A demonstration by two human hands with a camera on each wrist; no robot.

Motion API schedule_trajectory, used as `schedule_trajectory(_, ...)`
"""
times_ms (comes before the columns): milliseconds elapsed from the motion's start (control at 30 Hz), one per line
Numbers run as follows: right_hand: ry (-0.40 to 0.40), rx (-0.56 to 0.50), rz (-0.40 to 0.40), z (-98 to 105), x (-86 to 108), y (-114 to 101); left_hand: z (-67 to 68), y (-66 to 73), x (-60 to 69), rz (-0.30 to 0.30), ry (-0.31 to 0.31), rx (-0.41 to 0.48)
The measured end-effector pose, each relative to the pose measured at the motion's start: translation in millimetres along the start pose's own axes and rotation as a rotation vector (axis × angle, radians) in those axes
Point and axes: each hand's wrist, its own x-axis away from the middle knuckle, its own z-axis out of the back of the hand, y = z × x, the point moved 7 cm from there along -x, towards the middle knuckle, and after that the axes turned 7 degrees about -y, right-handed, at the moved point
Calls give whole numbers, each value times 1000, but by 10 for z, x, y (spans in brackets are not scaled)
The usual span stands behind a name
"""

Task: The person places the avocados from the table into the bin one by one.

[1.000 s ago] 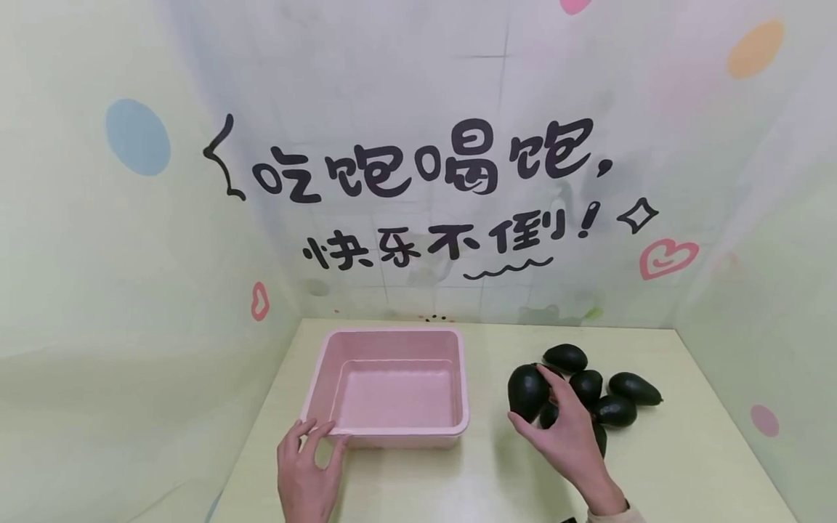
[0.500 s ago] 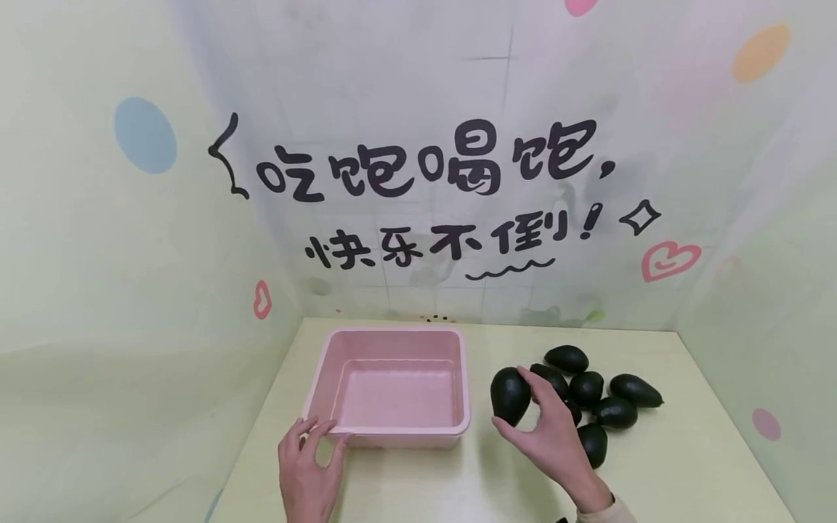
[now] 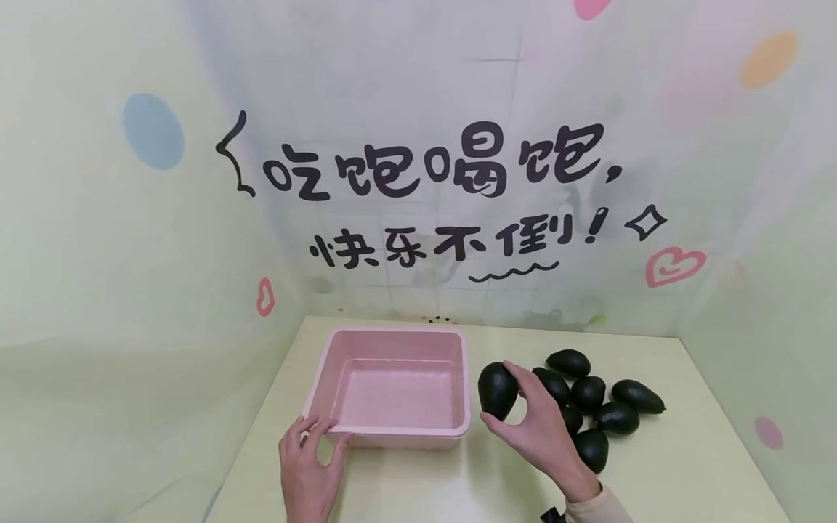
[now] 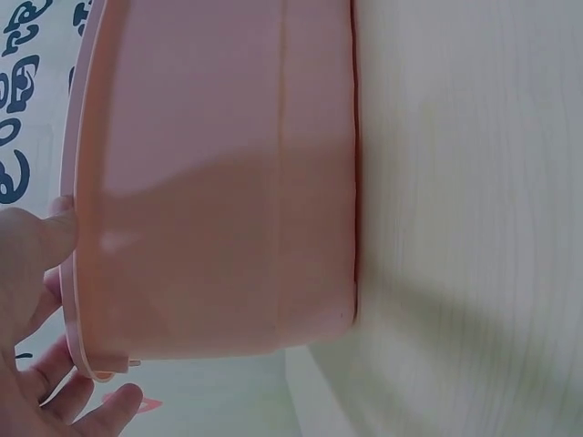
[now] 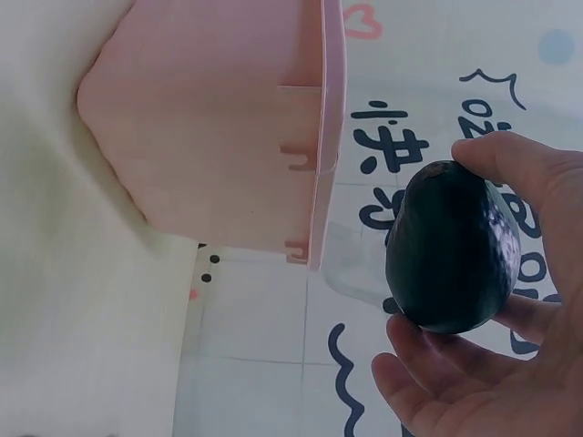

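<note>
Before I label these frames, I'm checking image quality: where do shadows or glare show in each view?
Head view: soft shadow on the table below the held dark fruit; left wrist: a shadow dims part of the pink bin; right wrist: pale glare on the fruit's palm-facing side.

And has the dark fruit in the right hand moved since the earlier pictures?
Yes. In the head view, the dark fruit has moved left, closer to the pink bin.
</note>
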Motion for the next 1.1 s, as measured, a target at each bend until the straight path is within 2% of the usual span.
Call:
schedule_trajectory(167, -40, 8, -7, -87, -42, -38, -10, 10, 5, -4, 4, 8)
schedule_trajectory(467, -123, 37, 43, -261, -145, -155, -24, 24, 29, 3, 4, 30)
schedule_trajectory(700, -154, 32, 56, -356, -188, -221, -23, -1, 25, -1, -1, 19)
schedule_trajectory(1100, -236, 15, 17, -434, -246, -261, -8, -27, 0, 8, -14, 17)
